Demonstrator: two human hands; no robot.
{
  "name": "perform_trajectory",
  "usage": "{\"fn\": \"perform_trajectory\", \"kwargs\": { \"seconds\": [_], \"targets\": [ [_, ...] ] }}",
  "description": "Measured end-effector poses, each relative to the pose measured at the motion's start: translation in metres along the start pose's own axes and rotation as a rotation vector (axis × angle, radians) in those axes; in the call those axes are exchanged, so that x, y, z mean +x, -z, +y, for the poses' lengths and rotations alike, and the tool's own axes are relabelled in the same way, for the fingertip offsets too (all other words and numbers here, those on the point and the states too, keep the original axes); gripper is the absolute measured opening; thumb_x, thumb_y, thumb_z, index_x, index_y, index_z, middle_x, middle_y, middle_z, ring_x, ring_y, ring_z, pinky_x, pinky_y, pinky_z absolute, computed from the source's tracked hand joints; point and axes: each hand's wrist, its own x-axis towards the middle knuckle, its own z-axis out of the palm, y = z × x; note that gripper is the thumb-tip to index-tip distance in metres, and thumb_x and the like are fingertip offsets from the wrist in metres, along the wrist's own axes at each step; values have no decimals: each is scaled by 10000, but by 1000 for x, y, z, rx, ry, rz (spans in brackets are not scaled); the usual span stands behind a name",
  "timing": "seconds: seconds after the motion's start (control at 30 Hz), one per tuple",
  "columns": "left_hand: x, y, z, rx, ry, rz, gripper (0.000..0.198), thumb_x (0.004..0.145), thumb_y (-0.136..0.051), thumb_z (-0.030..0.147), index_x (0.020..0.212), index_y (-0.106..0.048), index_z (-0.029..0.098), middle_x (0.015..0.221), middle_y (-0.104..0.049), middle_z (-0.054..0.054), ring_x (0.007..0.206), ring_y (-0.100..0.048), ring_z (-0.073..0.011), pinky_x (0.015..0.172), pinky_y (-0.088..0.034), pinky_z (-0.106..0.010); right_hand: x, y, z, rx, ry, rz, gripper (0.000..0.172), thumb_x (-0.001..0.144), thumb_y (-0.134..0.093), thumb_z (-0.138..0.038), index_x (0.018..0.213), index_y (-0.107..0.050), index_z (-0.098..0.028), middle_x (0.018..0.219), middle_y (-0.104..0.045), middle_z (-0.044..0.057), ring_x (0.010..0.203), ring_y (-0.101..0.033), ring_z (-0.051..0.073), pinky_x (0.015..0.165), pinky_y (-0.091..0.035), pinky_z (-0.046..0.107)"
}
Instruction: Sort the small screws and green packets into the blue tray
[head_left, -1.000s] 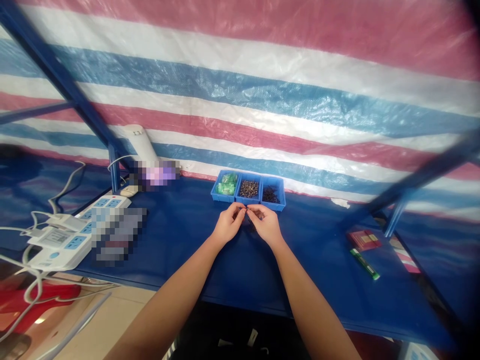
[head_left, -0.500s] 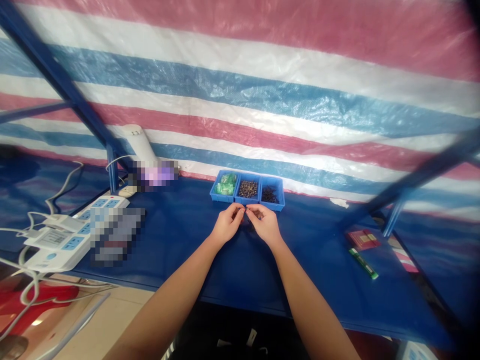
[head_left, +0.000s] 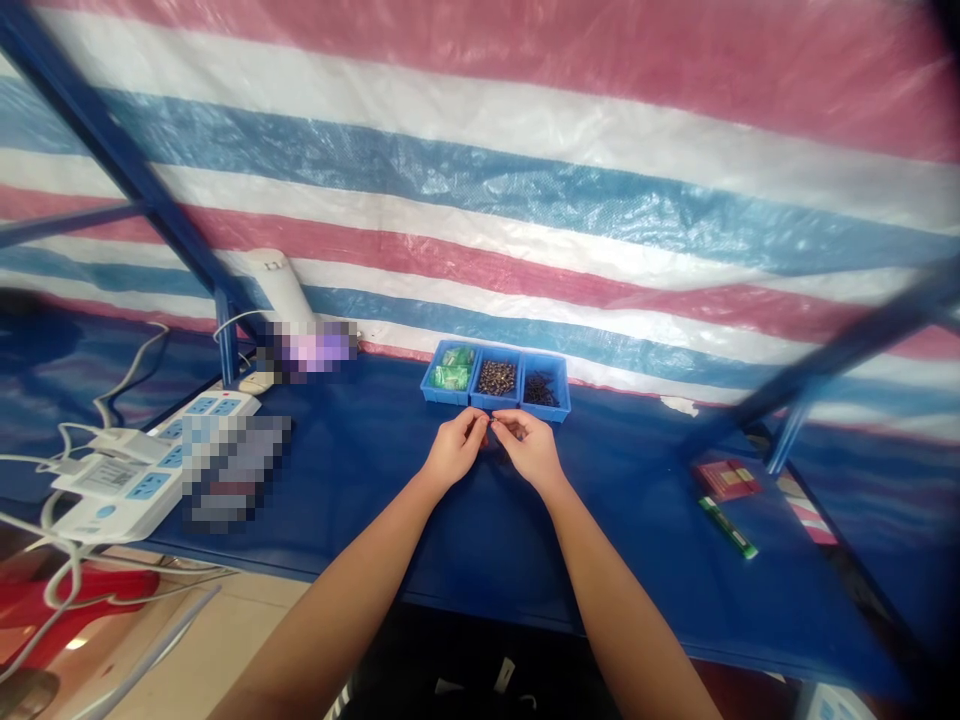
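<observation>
My left hand [head_left: 457, 444] and my right hand [head_left: 529, 444] meet over the blue table [head_left: 480, 560], thumbs and fingers pinched toward each other. Whatever sits between the fingertips is too small and too covered to name. Just beyond them stand three joined blue bins. The left bin [head_left: 447, 398] holds green-and-clear plastic packets [head_left: 453, 370]. In the middle bin [head_left: 495, 402] is a heap of small brass-and-dark metal pieces [head_left: 496, 378]. Small black screw-like parts [head_left: 540, 389] lie in the right bin [head_left: 546, 411].
A white power strip [head_left: 150, 480] with plugs and cables lies at the left, beside a blurred-out dark object [head_left: 238, 475]. A white cylinder [head_left: 281, 290] leans behind. To the right are a red box [head_left: 727, 480] and a green narrow pack [head_left: 727, 527]. Blue frame posts [head_left: 135, 180] slant at both sides.
Both hands stay in the same place, with only slight finger movement at the pinch. The bins and other things have not moved.
</observation>
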Motion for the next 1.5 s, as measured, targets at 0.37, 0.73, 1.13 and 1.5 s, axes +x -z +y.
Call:
{"fn": "perform_trajectory", "kwargs": {
  "seconds": [0.37, 0.73, 1.13, 1.5],
  "targets": [
    [1, 2, 0, 54, -6, 14, 372, 979, -397, 439, 765, -565, 185, 633, -601, 15, 583, -564, -120, 612, -439, -235, -3, -3, -5, 33, 14, -60, 229, 839, -644, -362, 990, -729, -213, 934, -750, 55, 790, -701, 212, 748, -578, 349],
    [0, 0, -2, -22, -12, -6, 282, 971, -425, 422, 908, -577, 192, 651, -609, 22, 597, -587, -124, 625, -456, -239, -2, -1, -4, 35, 17, -48, 227, 838, -642, -363, 984, -733, -216, 915, -750, 57, 765, -699, 215, 723, -577, 351],
    [-1, -3, 1, -88, 15, -11, 267, 965, -430, 436, 952, -557, 201, 655, -609, 29, 587, -586, -128, 624, -460, -245, -1, 1, -2, 49, 15, -48, 244, 843, -638, -348, 1018, -730, -204, 952, -749, 61, 798, -700, 216, 747, -575, 349],
    [-1, -1, -1, -3, 0, 6, 305, 962, -449, 440, 854, -578, 186, 607, -582, 39, 557, -540, -111, 583, -414, -223, -1, 0, -1, 41, 10, -51, 249, 840, -644, -334, 1028, -732, -197, 965, -748, 68, 813, -698, 217, 749, -570, 346]
  ]
}}
